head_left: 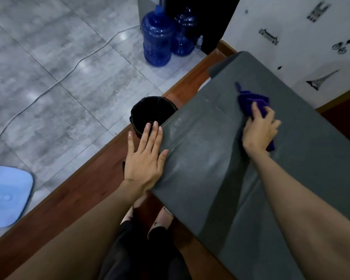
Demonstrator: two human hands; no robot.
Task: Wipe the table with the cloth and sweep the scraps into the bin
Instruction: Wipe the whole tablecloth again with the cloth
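Note:
A dark grey table (210,150) runs from the upper middle to the lower right. My right hand (260,130) presses a crumpled purple cloth (251,100) flat on the tabletop, fingers closed over it. A pale dusty smear shows on the table between the cloth and the left edge. My left hand (146,158) is spread flat, fingers apart, resting against the table's left edge. Just beyond its fingertips stands a round black bin (150,110) lined with a black bag, on the floor beside the table edge. I cannot make out separate scraps.
Two blue water jugs (158,41) stand at the back by a dark cabinet. A cable (69,71) snakes over the grey tiled floor. A light blue flat object (6,195) lies at the left. A white patterned wall (291,37) borders the table's far side.

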